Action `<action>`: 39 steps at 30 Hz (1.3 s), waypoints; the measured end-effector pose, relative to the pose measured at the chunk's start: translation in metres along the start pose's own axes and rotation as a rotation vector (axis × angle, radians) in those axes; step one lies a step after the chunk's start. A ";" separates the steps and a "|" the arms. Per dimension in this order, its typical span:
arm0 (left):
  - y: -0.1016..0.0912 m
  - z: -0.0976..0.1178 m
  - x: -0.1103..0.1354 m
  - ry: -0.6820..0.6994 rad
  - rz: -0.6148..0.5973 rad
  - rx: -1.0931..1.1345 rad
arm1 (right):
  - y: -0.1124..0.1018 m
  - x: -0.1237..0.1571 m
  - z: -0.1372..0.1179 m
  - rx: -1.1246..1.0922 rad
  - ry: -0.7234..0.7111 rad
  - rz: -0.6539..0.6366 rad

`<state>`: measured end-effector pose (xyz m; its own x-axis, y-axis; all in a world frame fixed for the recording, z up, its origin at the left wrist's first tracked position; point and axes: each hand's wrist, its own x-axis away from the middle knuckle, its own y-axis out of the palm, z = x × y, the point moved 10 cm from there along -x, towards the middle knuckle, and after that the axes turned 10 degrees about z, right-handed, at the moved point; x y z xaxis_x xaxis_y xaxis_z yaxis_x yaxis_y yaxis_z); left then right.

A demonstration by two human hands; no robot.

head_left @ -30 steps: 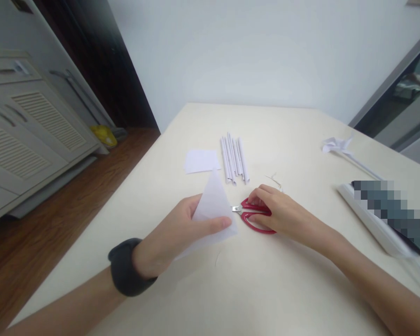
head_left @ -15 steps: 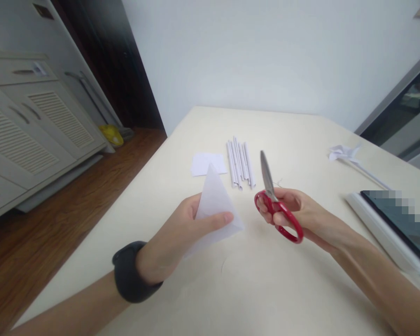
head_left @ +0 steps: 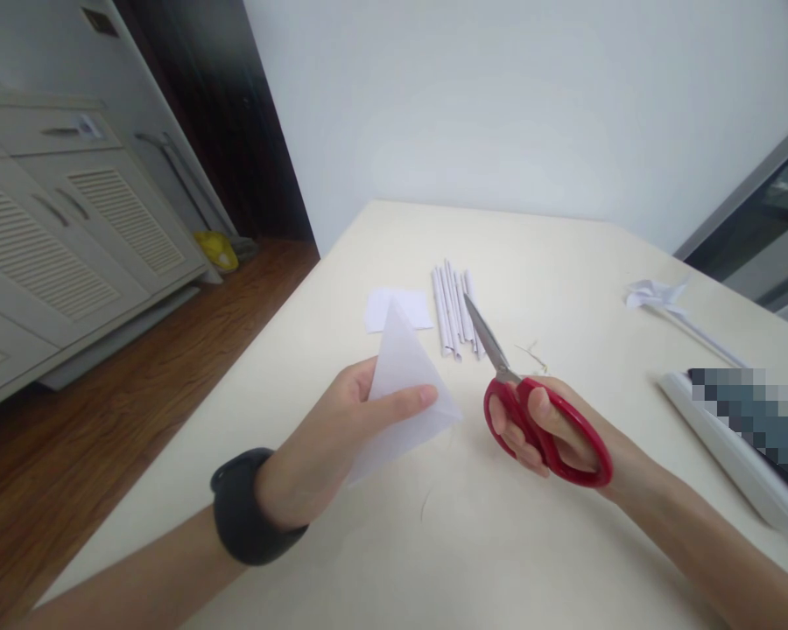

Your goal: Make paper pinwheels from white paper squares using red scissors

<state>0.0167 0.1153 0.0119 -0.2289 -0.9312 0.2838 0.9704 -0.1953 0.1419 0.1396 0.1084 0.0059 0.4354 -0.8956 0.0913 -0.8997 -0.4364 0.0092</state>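
Note:
My left hand pinches a folded white paper triangle between thumb and fingers, its tip pointing up above the cream table. A dark band sits on that wrist. My right hand grips red-handled scissors with fingers through the loops. The blades are closed and point up and to the left, just right of the paper, not touching it.
Several rolled white paper sticks lie side by side beyond the hands, with a small white paper square to their left. A paper pinwheel lies at the far right. A blurred device on a white slab sits at the right edge.
My right hand picked the scissors up off the table, raised them and settled its fingers into the handles. The blades tilted from upright toward the paper. The left hand kept hold of the triangle.

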 end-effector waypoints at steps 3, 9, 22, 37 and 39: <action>-0.003 0.003 0.000 0.024 0.020 0.007 | 0.003 0.001 -0.001 -0.080 0.011 -0.014; -0.007 0.007 0.000 0.048 0.060 -0.029 | 0.011 0.006 -0.007 -0.133 -0.011 -0.051; -0.006 0.004 0.001 0.056 0.024 0.023 | 0.017 0.010 -0.005 -0.071 0.006 0.044; -0.008 0.003 0.001 0.102 0.056 0.017 | 0.038 0.011 0.003 0.219 0.033 -0.048; -0.008 0.003 0.001 0.107 0.070 -0.016 | 0.036 0.010 0.003 0.237 0.035 -0.041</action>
<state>0.0087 0.1170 0.0137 -0.1518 -0.9700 0.1899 0.9850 -0.1326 0.1102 0.1117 0.0830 0.0040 0.4662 -0.8751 0.1298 -0.8471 -0.4838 -0.2196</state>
